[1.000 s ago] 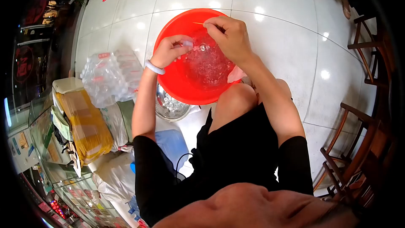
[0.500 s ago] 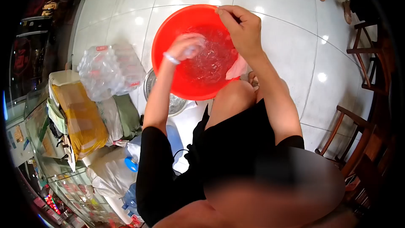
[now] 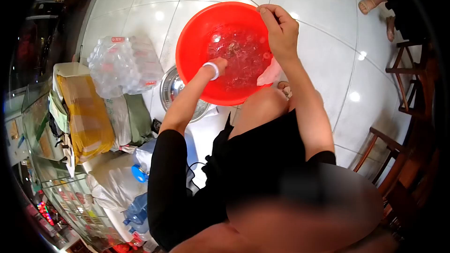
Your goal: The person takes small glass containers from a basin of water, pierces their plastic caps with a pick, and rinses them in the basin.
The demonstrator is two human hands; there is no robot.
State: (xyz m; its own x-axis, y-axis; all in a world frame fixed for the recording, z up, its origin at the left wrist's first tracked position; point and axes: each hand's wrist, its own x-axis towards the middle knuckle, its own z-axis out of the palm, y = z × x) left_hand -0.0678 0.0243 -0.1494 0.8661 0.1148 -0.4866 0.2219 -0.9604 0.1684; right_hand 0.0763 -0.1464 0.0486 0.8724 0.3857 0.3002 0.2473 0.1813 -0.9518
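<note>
A large red basin [image 3: 192, 33] holds water and many clear, shiny pieces [image 3: 243, 51]. My left hand [image 3: 219, 64] reaches down into the basin at its left side; its fingers are mostly hidden at the water. Above the basin's upper right rim, my right hand [image 3: 282, 26] pinches a thin stick [image 3: 253, 2] between thumb and fingertips. A pink cloth or glove [image 3: 270, 73] hangs over the basin's right rim, near my knee. Partly behind my left forearm, a round metal bowl [image 3: 167, 89] stands on the floor.
Wrapped plastic bottles [image 3: 123, 65] lie left of the basin, with a yellow-taped package [image 3: 89, 117] and bags below them. A blue-capped container [image 3: 139, 173] is near my left arm. Wooden chairs [image 3: 407, 77] and a person's feet [image 3: 368, 5] are at the right.
My left hand, which held a small pale object above the basin, has gone down into it. My right hand has moved up and right with the stick. The view has shifted slightly.
</note>
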